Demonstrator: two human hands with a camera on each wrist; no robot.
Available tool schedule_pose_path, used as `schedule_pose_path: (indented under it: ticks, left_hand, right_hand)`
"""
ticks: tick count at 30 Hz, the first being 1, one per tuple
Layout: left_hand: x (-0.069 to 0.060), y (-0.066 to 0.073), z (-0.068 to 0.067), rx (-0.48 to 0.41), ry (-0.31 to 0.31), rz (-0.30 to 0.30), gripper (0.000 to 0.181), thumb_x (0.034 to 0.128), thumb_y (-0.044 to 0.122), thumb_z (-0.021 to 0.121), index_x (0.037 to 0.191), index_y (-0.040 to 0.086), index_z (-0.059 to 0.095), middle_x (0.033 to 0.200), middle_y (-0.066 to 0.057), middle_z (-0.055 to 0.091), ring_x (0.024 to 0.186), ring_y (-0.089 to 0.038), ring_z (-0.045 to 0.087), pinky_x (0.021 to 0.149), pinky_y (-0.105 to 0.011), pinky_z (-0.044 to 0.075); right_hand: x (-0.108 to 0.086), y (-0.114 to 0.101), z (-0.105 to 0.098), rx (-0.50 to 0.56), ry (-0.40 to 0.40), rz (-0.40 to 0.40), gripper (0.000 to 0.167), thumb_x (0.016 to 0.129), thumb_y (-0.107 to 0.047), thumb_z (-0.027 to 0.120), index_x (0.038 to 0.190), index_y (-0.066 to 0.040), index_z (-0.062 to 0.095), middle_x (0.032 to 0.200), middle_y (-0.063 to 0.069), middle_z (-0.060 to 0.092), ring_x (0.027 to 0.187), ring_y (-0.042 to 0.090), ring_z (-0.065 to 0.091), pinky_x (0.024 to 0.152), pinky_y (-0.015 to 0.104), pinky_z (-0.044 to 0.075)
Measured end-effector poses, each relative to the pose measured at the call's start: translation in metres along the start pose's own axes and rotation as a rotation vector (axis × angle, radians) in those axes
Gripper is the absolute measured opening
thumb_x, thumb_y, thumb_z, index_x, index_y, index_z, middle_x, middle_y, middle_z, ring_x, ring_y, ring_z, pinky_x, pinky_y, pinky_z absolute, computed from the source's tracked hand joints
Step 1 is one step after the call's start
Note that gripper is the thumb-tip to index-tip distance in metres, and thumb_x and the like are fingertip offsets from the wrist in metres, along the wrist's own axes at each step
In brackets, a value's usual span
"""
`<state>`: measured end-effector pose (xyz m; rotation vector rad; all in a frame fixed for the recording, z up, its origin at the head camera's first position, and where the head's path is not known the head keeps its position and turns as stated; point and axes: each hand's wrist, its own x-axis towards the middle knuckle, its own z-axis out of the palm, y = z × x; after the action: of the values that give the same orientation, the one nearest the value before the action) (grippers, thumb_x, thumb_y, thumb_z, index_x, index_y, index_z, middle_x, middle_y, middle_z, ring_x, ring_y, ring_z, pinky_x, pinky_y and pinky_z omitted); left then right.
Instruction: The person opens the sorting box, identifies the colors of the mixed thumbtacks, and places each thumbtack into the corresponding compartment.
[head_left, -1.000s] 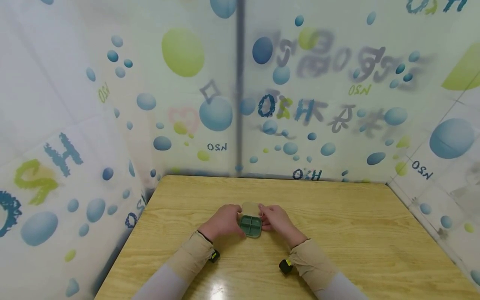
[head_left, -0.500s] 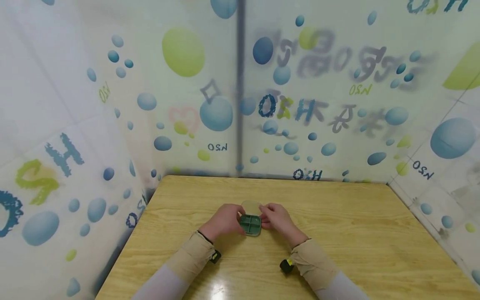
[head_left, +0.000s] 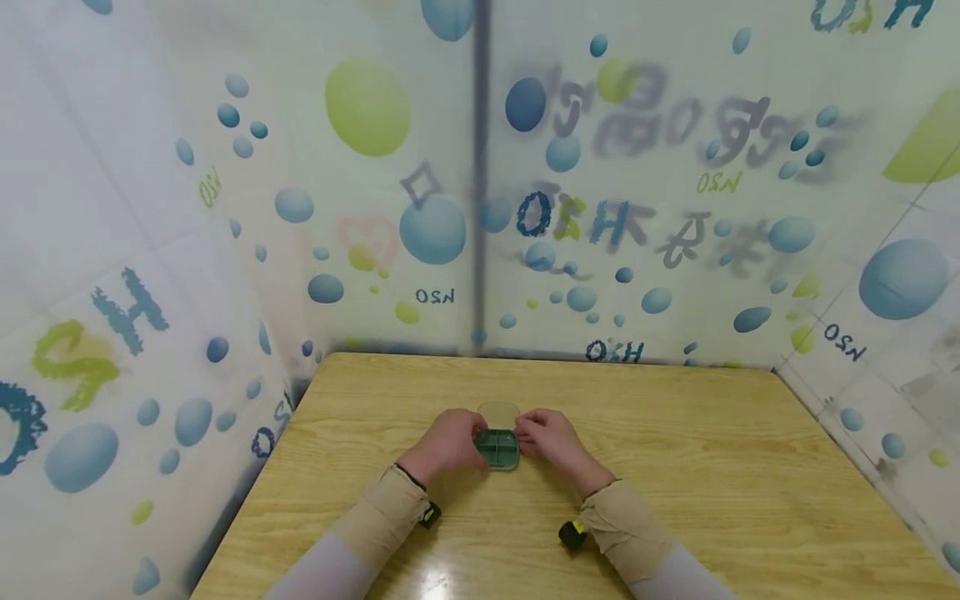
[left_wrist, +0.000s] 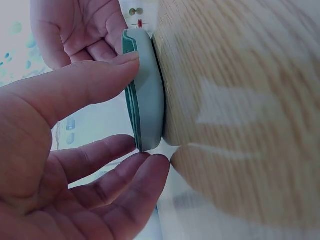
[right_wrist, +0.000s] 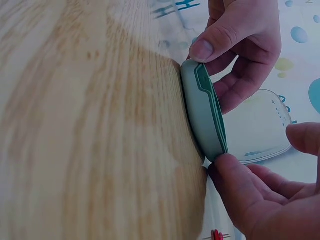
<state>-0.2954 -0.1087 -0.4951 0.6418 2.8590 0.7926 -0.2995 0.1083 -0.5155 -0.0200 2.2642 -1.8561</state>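
A small green pill box [head_left: 499, 458] with several compartments lies on the wooden table, its clear lid [head_left: 498, 413] raised and tipped away from the person. My left hand [head_left: 448, 443] grips the box's left side. In the left wrist view, its thumb lies over the rim of the pale green case [left_wrist: 149, 95] and its fingers are at the near end. My right hand [head_left: 557, 443] is at the other side. In the right wrist view, its fingertips [right_wrist: 227, 167] touch the box's end while the thumb [right_wrist: 304, 137] stands apart from it. No contents are discernible in the compartments.
The wooden table [head_left: 675, 467] extends to both sides of the hands. Behind it and at the sides hang white sheets [head_left: 360, 208] printed with blue and green dots and letters. Black wrist cameras [head_left: 572, 533] sit under both wrists.
The pill box has shifted slightly left and a little away from the person. The right hand's fingertips have drawn apart from the lid's edge. The left hand keeps its grip.
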Motion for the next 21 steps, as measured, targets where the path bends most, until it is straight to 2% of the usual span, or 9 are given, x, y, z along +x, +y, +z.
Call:
schedule_pose_path:
  ticks: [6,10,14,21]
  left_hand:
    - [-0.001,0.0,0.0,0.001,0.019,0.01,0.048,0.0656,0.02,0.101,0.105,0.006,0.078,0.1,-0.006,0.076,0.085,-0.017,0.064,0.079,-0.037,0.056]
    - [0.0,0.0,0.0,-0.012,0.025,0.005,0.049,0.0645,0.019,0.101,0.105,0.004,0.077,0.099,-0.006,0.075,0.085,-0.017,0.063,0.079,-0.037,0.056]
    - [0.0,-0.001,0.001,-0.027,0.025,0.01,0.049,0.0643,0.02,0.101,0.104,0.004,0.077,0.099,-0.007,0.075,0.084,-0.017,0.063,0.078,-0.037,0.056]
    - [-0.001,-0.002,0.0,-0.04,0.025,0.011,0.049,0.0658,0.019,0.101,0.105,0.004,0.077,0.098,-0.007,0.075,0.082,-0.017,0.062,0.077,-0.037,0.055]
  right_hand:
    - [0.002,0.002,0.0,0.006,-0.005,0.007,0.035,0.108,-0.011,0.059,0.13,0.016,0.065,0.12,0.031,0.072,0.1,0.028,0.078,0.086,0.044,0.066]
    - [0.001,0.001,-0.002,-0.013,-0.029,-0.004,0.036,0.107,-0.01,0.059,0.132,0.016,0.064,0.124,0.031,0.071,0.101,0.027,0.078,0.085,0.04,0.066]
    - [-0.003,-0.003,-0.004,-0.025,-0.05,-0.02,0.036,0.107,-0.01,0.059,0.132,0.015,0.065,0.124,0.031,0.071,0.102,0.029,0.078,0.087,0.041,0.066]
    - [-0.003,-0.008,-0.016,-0.111,-0.038,-0.026,0.035,0.105,-0.012,0.064,0.132,0.01,0.067,0.123,0.026,0.074,0.104,0.031,0.078,0.088,0.042,0.065]
